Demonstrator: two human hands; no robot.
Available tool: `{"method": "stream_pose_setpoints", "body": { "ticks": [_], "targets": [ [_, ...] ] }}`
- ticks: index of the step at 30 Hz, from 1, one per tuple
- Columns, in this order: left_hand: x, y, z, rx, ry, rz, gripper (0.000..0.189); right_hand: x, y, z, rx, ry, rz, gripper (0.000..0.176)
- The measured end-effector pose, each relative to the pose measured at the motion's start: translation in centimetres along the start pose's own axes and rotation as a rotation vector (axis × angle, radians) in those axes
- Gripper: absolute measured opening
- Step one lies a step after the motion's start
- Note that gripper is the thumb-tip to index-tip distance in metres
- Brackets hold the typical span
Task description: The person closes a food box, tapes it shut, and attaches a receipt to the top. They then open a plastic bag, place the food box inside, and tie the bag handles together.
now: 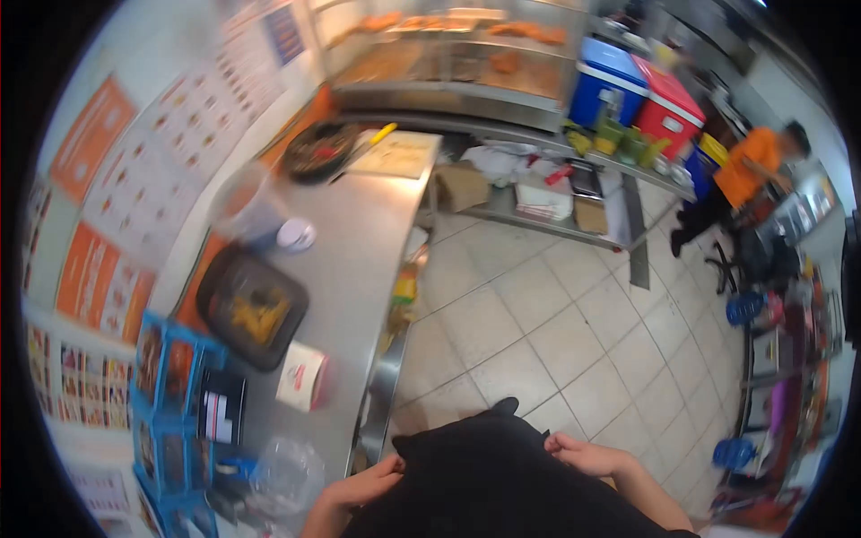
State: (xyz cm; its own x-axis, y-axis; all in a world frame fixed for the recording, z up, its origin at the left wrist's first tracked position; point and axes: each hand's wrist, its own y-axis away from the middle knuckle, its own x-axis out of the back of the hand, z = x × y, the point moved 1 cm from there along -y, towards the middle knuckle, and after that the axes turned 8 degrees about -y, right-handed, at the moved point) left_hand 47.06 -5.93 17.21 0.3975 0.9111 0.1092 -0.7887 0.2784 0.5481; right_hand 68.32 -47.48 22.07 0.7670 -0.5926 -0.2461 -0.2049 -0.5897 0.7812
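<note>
A black garment (484, 475), perhaps an apron or shirt, spreads across my front at the bottom of the view. My left hand (369, 480) is closed at its left edge, fingers pinched on the fabric. On the opposite side, my right hand (583, 454) has its fingers curled together at the right edge of the same garment. Part of the fingers on both sides is hard to make out. Closest to my left hand is the steel counter (345, 269), with a clear plastic bag (287, 475) on it.
Along the counter are a dark tray (251, 309) of yellow food, a small box (302, 377), a pan (318, 152) and a cutting board (399, 154) with a yellow-handled knife (383, 134). A blue rack (170, 403) stands left. A person in orange (753, 166) works far right near coolers (610, 81).
</note>
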Motion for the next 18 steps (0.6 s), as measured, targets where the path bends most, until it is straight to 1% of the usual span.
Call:
{"method": "stream_pose_setpoints", "body": {
  "ticks": [1,2,3,5,6,7,8,9,10,12,13,15,16,18],
  "targets": [
    [0.2,-4.0,2.9,0.051,-0.026,-0.042,0.027,1.3,-0.7,1.3,0.025,-0.045,0.032,0.026],
    [0.0,-7.8,5.5,0.099,-0.056,-0.087,0.027,3.0,-2.0,2.6,0.108,0.010,0.178,0.028],
    [-0.2,-12.0,7.1,0.082,-0.101,-0.137,0.027,4.7,-2.7,3.9,0.183,0.067,0.333,0.031],
    [-1.4,-20.0,9.5,0.462,-0.108,-0.288,0.034,7.1,-2.3,7.5,0.170,-0.008,0.398,0.033],
    [-1.8,-22.3,10.7,0.439,-0.159,-0.318,0.034,8.6,-1.9,8.3,0.152,-0.031,0.409,0.035],
    [-2.4,-23.9,11.0,0.384,-0.185,-0.358,0.034,8.9,0.8,8.1,0.109,-0.110,0.425,0.034],
    [-2.5,-26.2,12.1,0.331,-0.213,-0.402,0.035,9.2,2.9,9.4,0.097,-0.231,0.388,0.034],
    [-2.5,-25.3,20.9,0.403,-0.336,-0.494,0.034,9.6,4.9,10.8,0.089,-0.349,0.344,0.034],
    [-1.9,-26.7,22.5,0.393,-0.378,-0.525,0.034,9.9,7.7,10.6,0.107,-0.387,0.376,0.034],
    [-0.6,-28.9,24.0,0.091,-0.421,-0.828,0.033,9.9,12.4,9.9,0.124,-0.497,0.222,0.034],
    [-0.8,-30.7,25.5,0.095,-0.442,-0.861,0.033,10.8,12.6,9.7,0.132,-0.532,0.241,0.034],
    [-1.8,-34.3,29.3,-0.027,-0.397,-0.917,0.031,12.6,12.3,8.9,0.172,-0.369,0.392,0.033],
    [-2.6,-37.0,29.7,-0.025,-0.410,-0.939,0.031,14.1,11.1,8.8,0.175,-0.391,0.406,0.033],
    [-4.9,-44.2,28.7,0.220,-0.452,-0.946,0.030,18.8,6.3,10.1,0.080,-0.320,0.588,0.036]
  ]
}}
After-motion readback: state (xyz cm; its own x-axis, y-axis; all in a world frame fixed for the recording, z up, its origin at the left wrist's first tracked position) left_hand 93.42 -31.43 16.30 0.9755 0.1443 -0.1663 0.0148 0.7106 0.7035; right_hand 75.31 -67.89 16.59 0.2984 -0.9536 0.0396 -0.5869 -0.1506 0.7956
